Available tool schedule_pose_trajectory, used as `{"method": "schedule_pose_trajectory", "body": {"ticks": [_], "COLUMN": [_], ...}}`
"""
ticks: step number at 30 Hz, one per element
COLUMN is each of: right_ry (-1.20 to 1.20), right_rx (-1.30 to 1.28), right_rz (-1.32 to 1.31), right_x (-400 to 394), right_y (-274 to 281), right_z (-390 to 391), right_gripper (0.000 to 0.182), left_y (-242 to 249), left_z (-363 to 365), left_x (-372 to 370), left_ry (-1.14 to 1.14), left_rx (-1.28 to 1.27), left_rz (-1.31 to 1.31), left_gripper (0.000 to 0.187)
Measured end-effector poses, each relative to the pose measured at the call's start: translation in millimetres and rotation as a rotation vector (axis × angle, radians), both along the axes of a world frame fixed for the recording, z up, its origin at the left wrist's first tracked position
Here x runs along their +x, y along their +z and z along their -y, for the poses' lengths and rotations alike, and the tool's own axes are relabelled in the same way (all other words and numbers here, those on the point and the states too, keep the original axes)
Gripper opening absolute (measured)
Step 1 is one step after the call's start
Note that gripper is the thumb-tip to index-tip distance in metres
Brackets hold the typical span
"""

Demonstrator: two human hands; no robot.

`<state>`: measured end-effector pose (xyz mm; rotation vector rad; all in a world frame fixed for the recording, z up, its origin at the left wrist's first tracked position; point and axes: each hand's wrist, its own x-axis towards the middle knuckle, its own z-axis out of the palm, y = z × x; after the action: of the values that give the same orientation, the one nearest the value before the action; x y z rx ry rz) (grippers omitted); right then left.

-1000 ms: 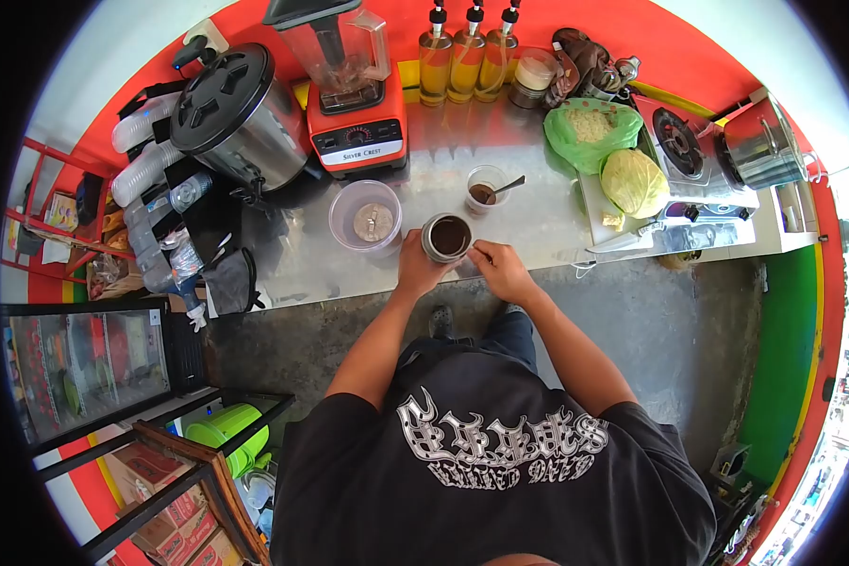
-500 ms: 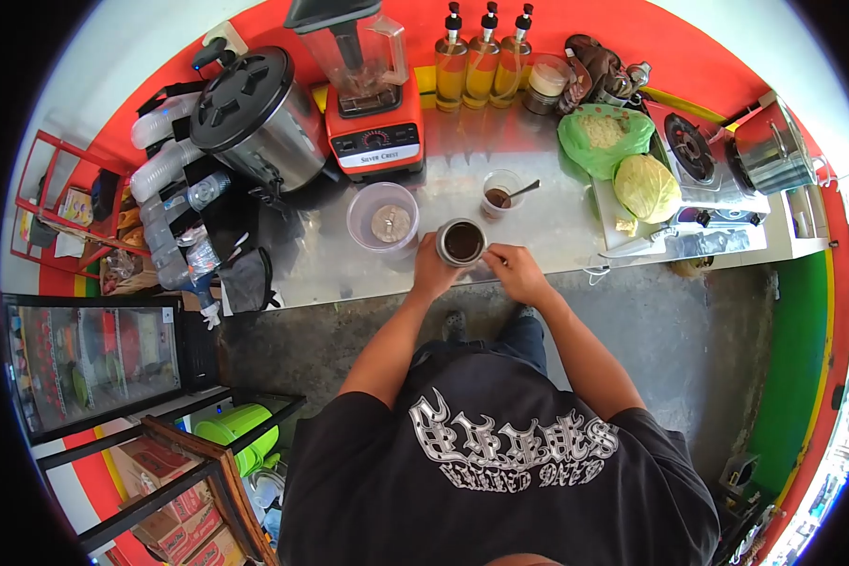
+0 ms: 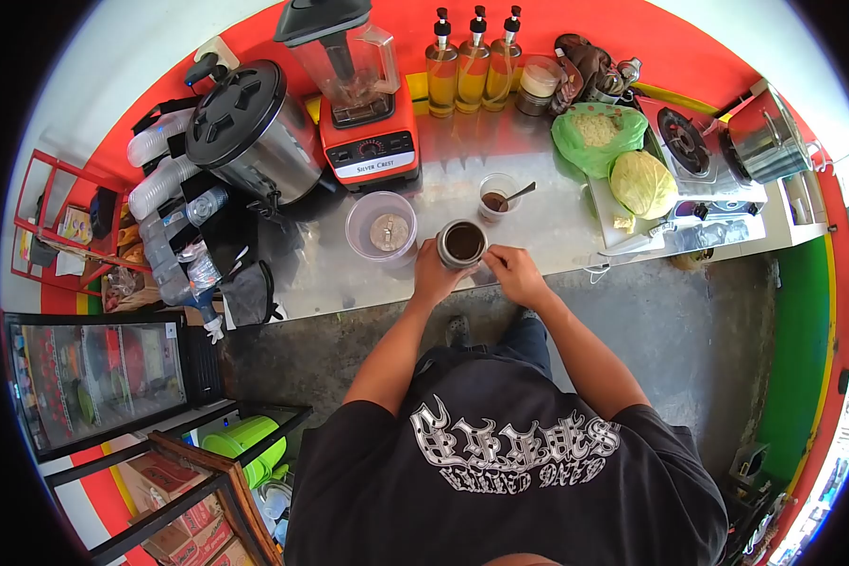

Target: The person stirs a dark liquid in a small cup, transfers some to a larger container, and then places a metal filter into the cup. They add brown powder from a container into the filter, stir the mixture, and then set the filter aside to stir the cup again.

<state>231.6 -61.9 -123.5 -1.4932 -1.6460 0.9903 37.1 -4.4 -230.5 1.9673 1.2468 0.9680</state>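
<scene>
My left hand (image 3: 433, 274) is wrapped round a small round metal cup (image 3: 441, 246) filled with dark brown powder that looks like ground coffee. Close against the cup's right side is my right hand (image 3: 516, 274), its fingers pinched together; what they hold, if anything, is hidden. Just beyond the cup stands a clear plastic cup (image 3: 490, 187) with brown powder and a spoon (image 3: 522, 191) leaning in it. To the left sits a clear plastic tub (image 3: 354, 229) with a round, pale metallic piece inside.
A red blender (image 3: 373, 141) and a large steel pot with a black lid (image 3: 237, 106) stand at the back left of the steel counter (image 3: 321, 283). Pump bottles (image 3: 472, 75) line the wall. A cabbage (image 3: 643, 185), a green bag (image 3: 585, 141) and a stove (image 3: 693, 151) are on the right.
The camera view has shifted slightly. Both hands stay at the metal cup in nearly the same pose, and nothing on the counter has visibly moved.
</scene>
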Motion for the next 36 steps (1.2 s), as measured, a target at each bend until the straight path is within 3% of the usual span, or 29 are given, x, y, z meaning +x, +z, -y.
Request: {"method": "schedule_pose_trajectory", "body": {"ticks": [7, 9, 12, 15, 18, 20, 23, 26, 29, 33, 36], "right_ry": [0.021, -0.025, -0.035, -0.043, -0.036, 0.006, -0.078, -0.014, -0.040, -0.030, -0.026], "right_rx": [0.035, 0.021, 0.020, -0.009, 0.000, 0.044, -0.055, -0.101, -0.113, -0.227, -0.232], "right_rz": [0.022, 0.022, 0.009, -0.023, -0.028, -0.017, 0.005, -0.001, -0.050, -0.309, -0.451], "right_x": [-2.2, -1.7, -1.9, -2.2, -0.4, -0.3, 1.1, 5.2, 12.1, 15.4, 15.6], "right_y": [0.2, -1.6, -1.9, -3.0, -4.5, -3.4, 2.0, -5.3, -16.6, -8.4, 11.8], "right_z": [-0.1, -1.1, -2.0, -3.6, -4.7, -5.0, -6.2, -8.6, -13.1, -16.2, -20.2], "right_gripper": [0.029, 0.029, 0.029, 0.029, 0.030, 0.030, 0.029, 0.031, 0.034, 0.039, 0.038], "left_y": [1.4, 1.2, 7.0, 6.3, 9.0, -7.8, 19.2, 8.7, 18.2, 19.4, 14.6], "left_z": [3.9, 1.8, 4.2, 3.6, 3.7, 0.0, 6.1, 3.8, 5.9, 4.8, 3.0], "left_x": [0.0, 0.1, -0.5, -1.6, 0.2, -2.0, 0.4, -0.7, 0.9, -1.0, -4.1], "left_ry": [0.011, -0.044, 0.055, -0.032, 0.062, -0.046, 0.050, 0.002, 0.060, 0.061, 0.021], "left_rx": [-0.023, 0.021, -0.086, -0.054, -0.112, -0.042, -0.105, -0.100, -0.128, -0.155, -0.146], "left_rz": [0.044, 0.002, 0.041, -0.026, -0.005, -0.053, 0.014, -0.022, -0.029, -0.058, 0.077], "left_gripper": [0.051, 0.053, 0.062, 0.066, 0.070, 0.073, 0.072, 0.074, 0.077, 0.085, 0.096]}}
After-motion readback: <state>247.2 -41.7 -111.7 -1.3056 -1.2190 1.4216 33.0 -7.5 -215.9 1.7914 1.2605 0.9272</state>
